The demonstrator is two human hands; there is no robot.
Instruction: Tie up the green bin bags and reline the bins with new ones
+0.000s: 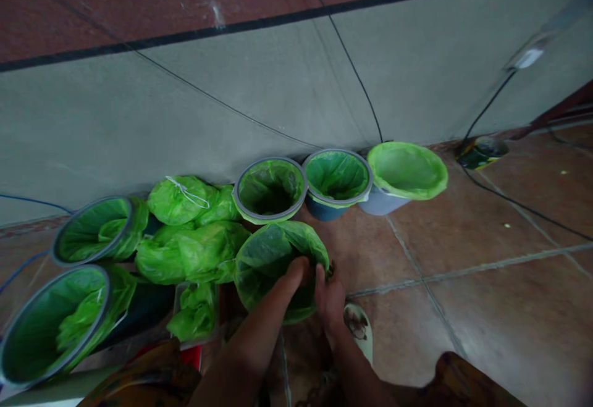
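A bin (278, 314) lined with a thin green bin liner (264, 252) stands in front of me, the liner folded out over its rim. My left hand (300, 268) reaches down inside the bin, close to its right wall; it looks bent, but its fingers are hidden. At the right edge of the same bin is my right hand (332, 293), closed round the rim and the liner, thumb inside and fingers outside. Just beyond stands a grey-rimmed bin (271, 215) with a green liner.
Against the wall are another grey-rimmed bin (337, 200) and a pale bin (384, 202) with liners. Green bags (183, 200) lie to the left, beside two tilted lined bins (92, 200) (109, 308). A small box (215, 314) holds crumpled green plastic. A black cable (523, 203) crosses the tiled floor.
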